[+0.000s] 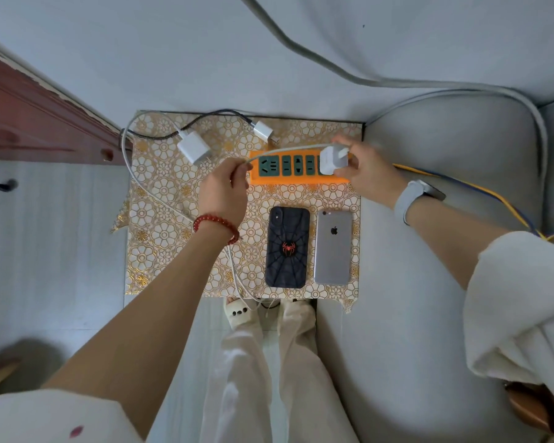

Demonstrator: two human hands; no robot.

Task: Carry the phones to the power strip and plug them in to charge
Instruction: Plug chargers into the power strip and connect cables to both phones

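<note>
Two phones lie face down side by side on counter (160, 199), long axes running near-to-far, camera ends far: spider-case phone (287, 247) left, silver phone (333, 247) right. Power strip (288, 174) set just beyond, long axis left-right. White charger (333, 160) gripped by right hand (370, 174) over strip's right end, prongs pointing right. Its cable (288, 150) pinched by left hand (226, 190).

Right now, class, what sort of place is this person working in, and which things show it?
Probably a home room: a small table with a floral cloth, a grey sofa beside it, and a wooden door over a tiled floor.
</note>
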